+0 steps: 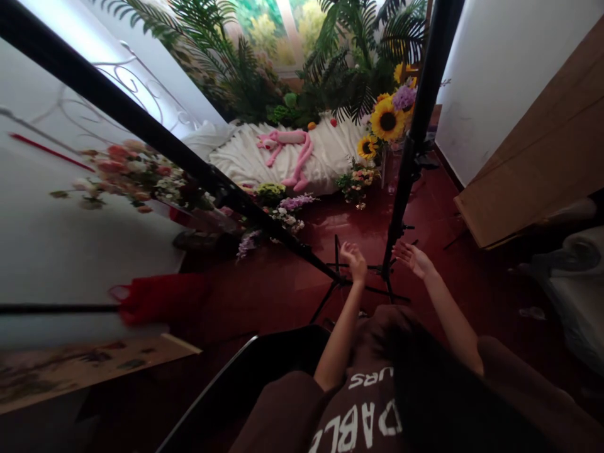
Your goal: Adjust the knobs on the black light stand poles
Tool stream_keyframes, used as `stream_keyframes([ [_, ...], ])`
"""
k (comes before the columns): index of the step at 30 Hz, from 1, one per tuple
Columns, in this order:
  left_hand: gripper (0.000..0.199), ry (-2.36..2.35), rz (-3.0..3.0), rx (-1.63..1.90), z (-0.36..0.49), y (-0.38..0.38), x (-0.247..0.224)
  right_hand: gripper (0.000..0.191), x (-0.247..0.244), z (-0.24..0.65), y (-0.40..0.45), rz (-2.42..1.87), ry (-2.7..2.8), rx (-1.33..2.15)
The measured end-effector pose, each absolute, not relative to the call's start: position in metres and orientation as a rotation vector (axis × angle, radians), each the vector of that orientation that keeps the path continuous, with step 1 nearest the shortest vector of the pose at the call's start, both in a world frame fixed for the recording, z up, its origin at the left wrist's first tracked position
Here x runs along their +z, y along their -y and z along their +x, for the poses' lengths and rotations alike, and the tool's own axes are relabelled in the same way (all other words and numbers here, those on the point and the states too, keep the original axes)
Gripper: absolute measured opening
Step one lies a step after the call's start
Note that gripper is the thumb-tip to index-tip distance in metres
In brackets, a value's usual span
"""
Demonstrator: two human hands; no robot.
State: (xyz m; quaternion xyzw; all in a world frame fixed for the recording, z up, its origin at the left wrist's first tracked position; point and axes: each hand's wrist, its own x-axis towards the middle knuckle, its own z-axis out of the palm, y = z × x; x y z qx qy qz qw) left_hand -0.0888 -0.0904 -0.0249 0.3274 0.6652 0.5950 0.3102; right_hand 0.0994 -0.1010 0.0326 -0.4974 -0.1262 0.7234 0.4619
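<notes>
Two empty grips, both apart: left hand (355, 262) loosely curled, right hand (415, 259) flatter, close by the left stand (283, 236) and right stand (401, 195) on the floor (264, 286); contact unclear. Slow, tucked-in movement should avoid knocking either. Beyond, a pink toy (289, 137) reaches the white cloth's (337, 157) near edge.

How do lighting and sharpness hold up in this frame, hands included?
Head view: near-white glare on the upper-left surface; head view: dull sheen on the red floor, foreground in deep shadow; head view: red bag-like item soft-edged; head view: left hand and right hand dim but readable, slightly soft.
</notes>
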Motion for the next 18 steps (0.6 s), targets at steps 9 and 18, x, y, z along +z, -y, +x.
stream_keyframes([
  [9, 0.049, -2.018, 0.650, 2.032, -0.234, 0.092, 0.005, 0.015, 0.002, 0.085, 0.109, -1.276, 0.447, 1.867],
  [18, 0.049, -1.613, 0.999, 1.847, -0.270, 0.076, 0.027, 0.018, 0.020, 0.014, 0.088, -1.240, 0.700, 2.099],
])
